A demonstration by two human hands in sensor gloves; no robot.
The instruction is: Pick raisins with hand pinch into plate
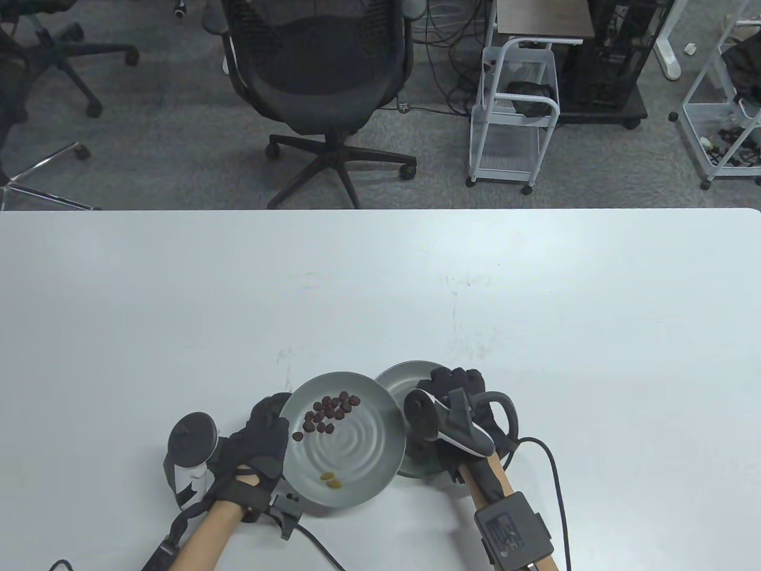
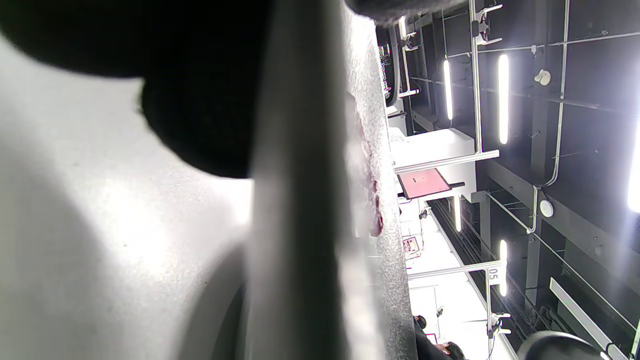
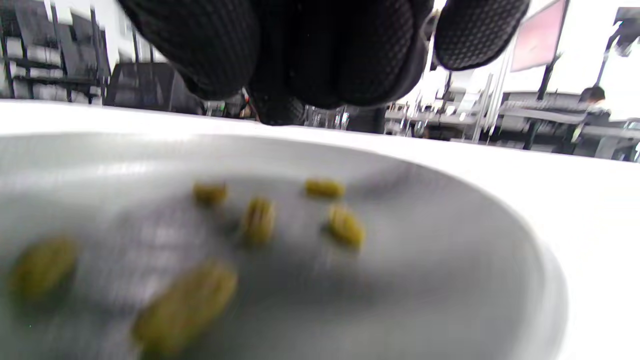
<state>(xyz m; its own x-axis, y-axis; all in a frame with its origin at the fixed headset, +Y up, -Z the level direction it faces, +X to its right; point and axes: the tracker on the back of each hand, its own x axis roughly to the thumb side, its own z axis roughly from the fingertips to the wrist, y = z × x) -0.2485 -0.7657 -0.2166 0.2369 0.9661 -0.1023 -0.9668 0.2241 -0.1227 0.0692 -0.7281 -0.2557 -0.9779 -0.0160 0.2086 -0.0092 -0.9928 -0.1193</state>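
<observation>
So the raisins sit in two plates near the front edge of the table (image 1: 535,285): two golden raisins (image 1: 330,479) in the left plate (image 1: 380,470) (next to a heap of dark ones (image 1: 328,413)), and more golden ones (image 3: 260,220) in the right plate (image 1: 397,373), which is tucked under the left plate's right rim. The right hand (image 1: 461,404) hovers over the right plate, so it's clearly the nearer one, with raisins just below its fingers (image 3: 320,55). Those fingers look bunched together; whether they're pinching anything, can't tell. The left hand (image 1: 255,446) grips the left plate's left rim. Only the right wrist view shows the right plate's raisins, since the hand hides them from the table view. The left wrist view is mostly blurred rim.
</observation>
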